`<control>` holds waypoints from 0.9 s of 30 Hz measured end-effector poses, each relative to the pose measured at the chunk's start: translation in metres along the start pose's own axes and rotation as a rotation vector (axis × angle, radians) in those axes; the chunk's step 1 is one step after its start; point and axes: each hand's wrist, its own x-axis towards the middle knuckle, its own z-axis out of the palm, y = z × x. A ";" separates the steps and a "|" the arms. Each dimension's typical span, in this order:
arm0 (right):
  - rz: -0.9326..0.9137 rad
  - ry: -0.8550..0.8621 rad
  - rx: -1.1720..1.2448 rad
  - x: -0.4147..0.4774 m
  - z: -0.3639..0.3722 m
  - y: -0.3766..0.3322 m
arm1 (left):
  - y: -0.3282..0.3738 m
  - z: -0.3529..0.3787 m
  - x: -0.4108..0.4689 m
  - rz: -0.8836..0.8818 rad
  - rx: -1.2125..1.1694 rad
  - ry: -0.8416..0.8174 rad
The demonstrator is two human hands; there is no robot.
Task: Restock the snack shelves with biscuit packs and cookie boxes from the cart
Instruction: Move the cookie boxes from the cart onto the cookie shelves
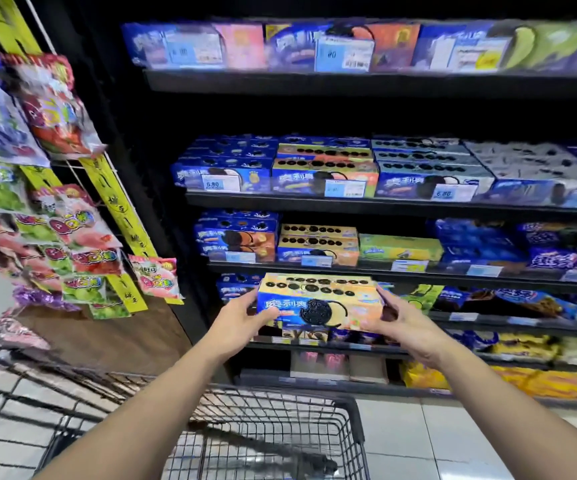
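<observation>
Both forearms extend forward, left hand [242, 320] and right hand [410, 329] gripping opposite ends of a cookie box [318, 301] with curled fingers.

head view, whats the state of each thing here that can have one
yellow cookie box: closed, level, held in the air before the shelves
left hand: grips the box's left end
right hand: grips the box's right end
cart: stands under the arms, before the shelves
shelves: stocked with closed boxes
candy bags: hanging on the side rack
</observation>
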 end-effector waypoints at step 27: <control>-0.264 0.216 -0.614 0.194 -0.097 -0.019 | 0.038 0.068 0.205 -0.020 0.435 0.317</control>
